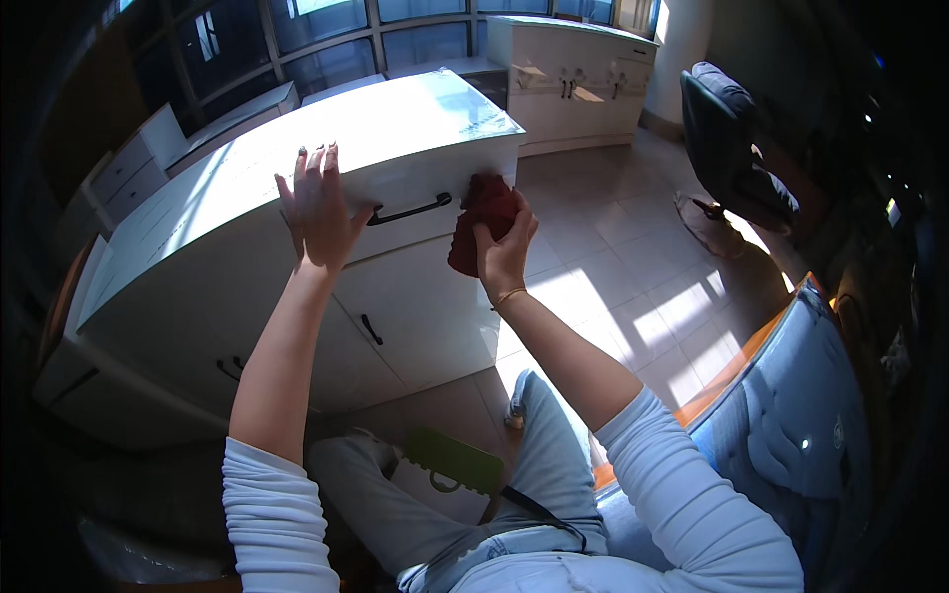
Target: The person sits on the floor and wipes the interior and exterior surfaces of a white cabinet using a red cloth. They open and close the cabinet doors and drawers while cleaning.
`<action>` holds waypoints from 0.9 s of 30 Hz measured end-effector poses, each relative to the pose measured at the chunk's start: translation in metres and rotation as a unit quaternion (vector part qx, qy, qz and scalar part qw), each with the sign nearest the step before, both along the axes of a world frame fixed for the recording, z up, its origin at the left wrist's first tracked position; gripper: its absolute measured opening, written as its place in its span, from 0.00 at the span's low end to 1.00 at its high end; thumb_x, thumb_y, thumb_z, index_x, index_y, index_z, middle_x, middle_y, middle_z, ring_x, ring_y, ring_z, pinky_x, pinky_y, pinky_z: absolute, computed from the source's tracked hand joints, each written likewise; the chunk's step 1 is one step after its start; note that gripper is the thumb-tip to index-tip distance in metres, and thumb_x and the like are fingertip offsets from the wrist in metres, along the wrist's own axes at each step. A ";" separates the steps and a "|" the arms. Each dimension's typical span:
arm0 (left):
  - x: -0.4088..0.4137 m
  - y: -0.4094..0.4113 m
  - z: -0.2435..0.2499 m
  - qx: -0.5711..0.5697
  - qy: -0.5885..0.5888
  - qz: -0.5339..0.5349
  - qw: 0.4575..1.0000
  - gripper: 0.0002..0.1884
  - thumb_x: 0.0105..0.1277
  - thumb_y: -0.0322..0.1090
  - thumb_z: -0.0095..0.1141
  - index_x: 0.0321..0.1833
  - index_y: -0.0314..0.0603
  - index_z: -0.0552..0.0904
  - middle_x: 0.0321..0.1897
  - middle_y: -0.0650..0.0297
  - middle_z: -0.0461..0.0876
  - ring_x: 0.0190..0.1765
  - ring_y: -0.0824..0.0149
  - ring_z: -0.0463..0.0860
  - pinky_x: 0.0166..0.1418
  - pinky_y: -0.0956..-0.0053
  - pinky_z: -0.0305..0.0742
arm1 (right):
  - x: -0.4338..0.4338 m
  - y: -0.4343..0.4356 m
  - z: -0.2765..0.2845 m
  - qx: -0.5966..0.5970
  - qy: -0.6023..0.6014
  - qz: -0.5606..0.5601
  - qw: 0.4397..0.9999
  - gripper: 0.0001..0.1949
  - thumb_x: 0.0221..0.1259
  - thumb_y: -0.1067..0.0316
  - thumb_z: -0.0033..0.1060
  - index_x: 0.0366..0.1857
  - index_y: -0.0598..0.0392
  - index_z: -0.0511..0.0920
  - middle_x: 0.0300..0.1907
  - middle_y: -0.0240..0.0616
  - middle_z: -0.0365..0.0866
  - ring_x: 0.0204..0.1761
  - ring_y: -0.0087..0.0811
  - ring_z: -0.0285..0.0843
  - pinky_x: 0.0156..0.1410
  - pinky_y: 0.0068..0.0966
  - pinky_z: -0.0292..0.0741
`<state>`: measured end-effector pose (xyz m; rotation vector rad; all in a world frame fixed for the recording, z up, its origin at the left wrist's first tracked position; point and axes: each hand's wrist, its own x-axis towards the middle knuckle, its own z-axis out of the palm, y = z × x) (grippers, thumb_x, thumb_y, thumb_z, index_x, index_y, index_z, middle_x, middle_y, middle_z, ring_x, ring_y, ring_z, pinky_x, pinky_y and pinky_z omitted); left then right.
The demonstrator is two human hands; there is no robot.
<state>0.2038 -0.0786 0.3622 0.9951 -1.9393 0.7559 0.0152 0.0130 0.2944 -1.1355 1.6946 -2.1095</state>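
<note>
A dark red cloth (pixel 485 226) is gripped in my right hand (pixel 508 244), against or just before the right end of the white cabinet's drawer front (pixel 415 178). My left hand (pixel 319 207) is spread over the cabinet's front upper edge, its fingers reaching onto the sunlit top (pixel 356 111). The left thumb lies at the left end of the black drawer handle (pixel 411 210). Below the drawer, a cabinet door (pixel 422 319) carries a smaller black handle (pixel 372 330). The cloth hides part of the drawer's right end.
A green and white container (pixel 452 463) stands on the floor between my legs. On the right is a blue upholstered seat (pixel 786 393) with an orange edge. Farther off are a dark chair (pixel 715 141), a bag (pixel 708 226) on the tiles, and another white cabinet (pixel 578 89) by the windows.
</note>
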 end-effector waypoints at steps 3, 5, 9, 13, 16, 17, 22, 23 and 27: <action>-0.006 -0.003 -0.002 -0.005 -0.011 0.003 1.000 0.44 0.42 0.48 0.74 0.62 0.48 0.64 0.57 0.60 0.67 0.64 0.58 0.63 0.70 0.50 0.50 | -0.004 -0.018 0.021 -0.087 0.119 -0.060 0.987 0.34 0.47 0.75 0.58 0.63 0.52 0.58 0.63 0.52 0.50 0.65 0.53 0.53 0.68 0.42 0.61; -0.006 -0.001 -0.003 -0.026 -0.004 -0.018 0.999 0.41 0.42 0.49 0.74 0.59 0.49 0.66 0.54 0.61 0.69 0.59 0.59 0.67 0.67 0.55 0.55 | -0.004 -0.027 0.021 -0.088 0.164 -0.084 0.979 0.33 0.47 0.76 0.58 0.61 0.52 0.59 0.65 0.52 0.48 0.67 0.54 0.49 0.69 0.43 0.59; -0.009 -0.001 -0.002 -0.030 0.004 -0.021 0.999 0.39 0.42 0.49 0.74 0.58 0.49 0.68 0.52 0.61 0.69 0.56 0.59 0.68 0.64 0.59 0.58 | -0.004 -0.040 -0.018 -0.019 0.214 -0.114 0.970 0.28 0.50 0.76 0.54 0.59 0.52 0.61 0.67 0.53 0.45 0.67 0.59 0.47 0.69 0.47 0.57; -0.004 0.000 0.000 -0.022 0.005 -0.006 1.000 0.38 0.43 0.48 0.73 0.57 0.49 0.69 0.51 0.61 0.70 0.55 0.59 0.68 0.64 0.60 0.58 | 0.018 -0.035 -0.075 0.074 0.164 -0.097 0.979 0.27 0.49 0.75 0.56 0.57 0.53 0.62 0.66 0.56 0.46 0.66 0.61 0.48 0.68 0.48 0.58; -0.008 0.001 0.000 -0.021 0.011 -0.007 1.000 0.38 0.43 0.48 0.73 0.57 0.49 0.69 0.52 0.61 0.69 0.56 0.59 0.68 0.64 0.59 0.58 | 0.020 -0.034 -0.107 0.196 0.026 -0.023 0.980 0.29 0.48 0.74 0.57 0.58 0.52 0.60 0.62 0.59 0.49 0.63 0.64 0.52 0.68 0.48 0.59; -0.010 0.001 0.001 -0.022 0.015 -0.010 1.000 0.38 0.43 0.48 0.73 0.58 0.49 0.68 0.52 0.61 0.69 0.57 0.59 0.68 0.65 0.59 0.57 | 0.017 -0.036 -0.113 0.234 -0.033 0.011 0.972 0.29 0.48 0.73 0.57 0.58 0.51 0.59 0.61 0.60 0.50 0.62 0.64 0.53 0.68 0.48 0.59; -0.006 -0.001 -0.004 -0.019 0.013 -0.002 1.000 0.39 0.43 0.47 0.73 0.58 0.49 0.68 0.53 0.60 0.68 0.58 0.59 0.67 0.65 0.59 0.56 | 0.007 -0.042 -0.061 0.154 -0.089 0.011 0.984 0.29 0.48 0.73 0.57 0.58 0.54 0.59 0.59 0.56 0.52 0.61 0.59 0.57 0.68 0.42 0.60; -0.005 -0.002 -0.003 -0.020 0.014 -0.003 1.000 0.39 0.43 0.47 0.73 0.58 0.48 0.67 0.53 0.60 0.68 0.58 0.59 0.67 0.65 0.59 0.56 | 0.005 -0.043 -0.047 0.112 -0.086 -0.011 0.990 0.28 0.49 0.74 0.57 0.57 0.54 0.60 0.58 0.53 0.53 0.62 0.57 0.56 0.69 0.41 0.58; -0.007 0.000 -0.001 -0.017 0.021 -0.021 0.999 0.39 0.43 0.47 0.73 0.58 0.48 0.68 0.52 0.60 0.69 0.58 0.59 0.67 0.65 0.58 0.56 | -0.021 -0.039 -0.027 -0.017 0.051 -0.084 0.995 0.26 0.50 0.74 0.57 0.56 0.53 0.62 0.59 0.51 0.53 0.64 0.55 0.52 0.70 0.41 0.53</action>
